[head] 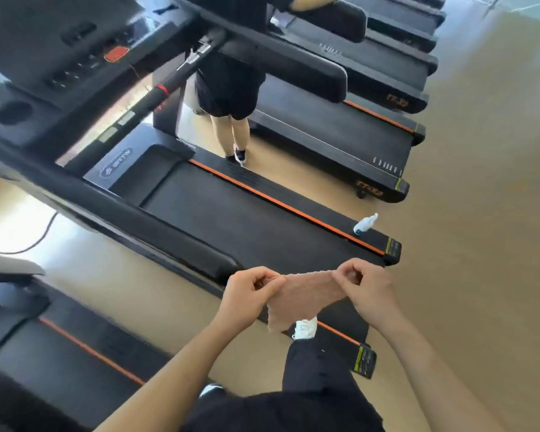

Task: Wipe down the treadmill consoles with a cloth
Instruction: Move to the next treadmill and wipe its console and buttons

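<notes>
Both hands, left hand and right hand, pinch the cloth taut, apparently readying it; next comes reaching the console at ten o'clock.

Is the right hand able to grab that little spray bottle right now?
Probably not yet. The right hand and left hand are both pinching the cloth, and the spray bottle stands farther off on the treadmill's side rail. Nothing blocks the way, though.
</notes>
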